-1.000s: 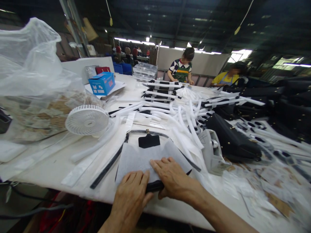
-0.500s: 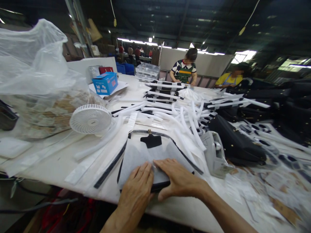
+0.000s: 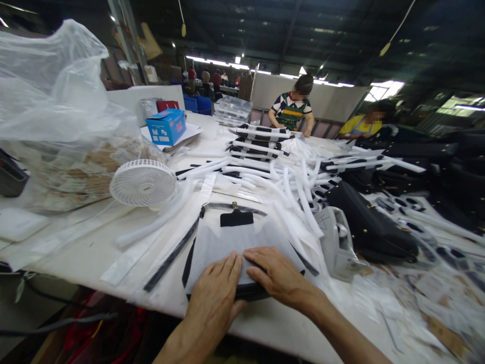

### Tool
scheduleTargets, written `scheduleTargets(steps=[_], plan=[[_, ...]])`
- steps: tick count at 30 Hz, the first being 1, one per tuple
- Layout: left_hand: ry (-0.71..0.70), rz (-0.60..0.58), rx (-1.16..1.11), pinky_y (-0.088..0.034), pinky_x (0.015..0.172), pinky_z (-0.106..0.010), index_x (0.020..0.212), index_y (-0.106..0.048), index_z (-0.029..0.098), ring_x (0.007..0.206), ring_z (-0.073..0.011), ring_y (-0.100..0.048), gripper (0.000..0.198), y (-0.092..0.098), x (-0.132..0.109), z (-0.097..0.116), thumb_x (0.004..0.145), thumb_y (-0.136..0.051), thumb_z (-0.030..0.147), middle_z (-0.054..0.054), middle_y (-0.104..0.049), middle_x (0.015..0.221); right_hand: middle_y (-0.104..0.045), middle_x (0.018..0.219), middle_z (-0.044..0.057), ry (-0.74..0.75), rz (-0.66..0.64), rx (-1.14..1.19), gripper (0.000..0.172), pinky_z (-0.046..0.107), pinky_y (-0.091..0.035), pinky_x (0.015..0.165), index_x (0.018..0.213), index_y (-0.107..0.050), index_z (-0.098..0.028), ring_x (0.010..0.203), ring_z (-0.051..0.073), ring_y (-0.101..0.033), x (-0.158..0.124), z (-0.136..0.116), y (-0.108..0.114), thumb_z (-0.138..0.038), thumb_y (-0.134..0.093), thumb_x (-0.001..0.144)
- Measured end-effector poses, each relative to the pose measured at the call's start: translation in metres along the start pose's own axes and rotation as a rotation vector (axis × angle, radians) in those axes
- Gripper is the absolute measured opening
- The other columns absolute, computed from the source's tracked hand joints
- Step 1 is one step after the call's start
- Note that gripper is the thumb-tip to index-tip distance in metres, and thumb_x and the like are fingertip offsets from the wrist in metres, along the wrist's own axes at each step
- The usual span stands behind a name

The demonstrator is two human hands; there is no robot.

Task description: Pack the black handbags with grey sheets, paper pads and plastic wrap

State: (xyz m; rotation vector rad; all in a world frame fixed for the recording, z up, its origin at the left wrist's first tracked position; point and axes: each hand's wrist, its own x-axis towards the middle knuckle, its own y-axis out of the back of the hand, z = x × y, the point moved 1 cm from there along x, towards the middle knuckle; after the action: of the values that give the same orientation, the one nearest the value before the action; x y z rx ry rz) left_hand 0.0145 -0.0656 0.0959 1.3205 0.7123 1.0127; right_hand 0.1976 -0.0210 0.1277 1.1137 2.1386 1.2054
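A black bag covered by a sheet of white tissue paper [image 3: 227, 242] lies on the white table [image 3: 94, 253] near its front edge. Its black tab with a metal clasp [image 3: 236, 217] shows above the paper, and a black strap [image 3: 172, 257] trails off to the left. My left hand [image 3: 215, 293] lies flat on the paper's near edge, fingers stretched out. My right hand [image 3: 276, 275] rests beside it, fingers spread on the paper and touching the left hand's fingertips.
A small white fan [image 3: 143, 183] lies left of the bag, with a big clear plastic sack [image 3: 56, 116] and a blue box [image 3: 166, 126] behind. A grey tape dispenser [image 3: 337, 242] and another black bag [image 3: 371, 227] sit right. White foam-wrapped straps [image 3: 288, 177] pile beyond. Two people work at the far end.
My hands have come together on the paper, the left sliding forward and right until the fingertips meet. The view has shifted slightly.
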Motion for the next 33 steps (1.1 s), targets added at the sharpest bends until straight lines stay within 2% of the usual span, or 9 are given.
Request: scheduleTargets(steps=[8,15,22,29,33], plan=[[0.033,-0.106,-0.020,-0.049,0.100,-0.047,0.139,-0.049,0.011,0.119,-0.0307,-0.058,0.077,0.009,0.004,0.004,0.073,-0.080,0.034,-0.017,-0.055,0.141,-0.062,0.134,0.008,0.044,-0.132,-0.030,0.036,0.039,-0.039,0.107,0.129,-0.060,-0.020,0.123,0.023,-0.056,0.013,0.000,0.004,-0.030,-0.046,0.098],[0.045,-0.150,-0.007,-0.051,0.094,-0.046,0.139,-0.049,0.011,0.110,-0.0299,-0.061,0.078,0.013,0.010,0.005,0.072,-0.082,0.034,-0.015,-0.062,0.131,-0.064,0.131,0.010,0.060,-0.123,-0.025,0.035,0.036,-0.040,0.106,0.126,-0.062,-0.017,0.122,0.023,-0.057,0.016,0.001,0.001,-0.028,-0.043,0.099],[0.008,-0.138,0.008,-0.053,0.086,-0.044,0.131,-0.055,0.014,0.100,-0.0283,-0.063,0.068,0.018,0.011,0.006,0.072,-0.081,0.034,-0.011,-0.068,0.114,-0.068,0.124,0.007,-0.031,-0.026,0.060,0.035,0.034,-0.044,0.103,0.126,-0.063,-0.019,0.115,0.023,-0.061,0.007,0.007,-0.005,-0.031,-0.057,0.093],[-0.038,-0.165,0.019,-0.050,0.082,-0.041,0.111,-0.064,0.015,0.095,-0.0276,-0.063,0.045,0.015,0.013,0.007,0.073,-0.079,0.033,-0.009,-0.069,0.101,-0.072,0.111,0.005,-0.022,-0.141,0.003,0.025,0.033,-0.045,0.096,0.113,-0.070,-0.024,0.106,0.022,-0.063,0.005,-0.002,-0.005,-0.028,-0.053,0.095],[-0.058,-0.159,-0.013,-0.049,0.085,-0.041,0.109,-0.064,0.016,0.098,-0.0269,-0.062,0.038,0.009,0.008,0.004,0.073,-0.076,0.023,-0.008,-0.069,0.101,-0.071,0.103,0.005,-0.030,-0.147,-0.048,0.024,0.033,-0.046,0.092,0.110,-0.070,-0.024,0.100,0.023,-0.063,0.004,-0.006,-0.007,-0.028,-0.054,0.094]])
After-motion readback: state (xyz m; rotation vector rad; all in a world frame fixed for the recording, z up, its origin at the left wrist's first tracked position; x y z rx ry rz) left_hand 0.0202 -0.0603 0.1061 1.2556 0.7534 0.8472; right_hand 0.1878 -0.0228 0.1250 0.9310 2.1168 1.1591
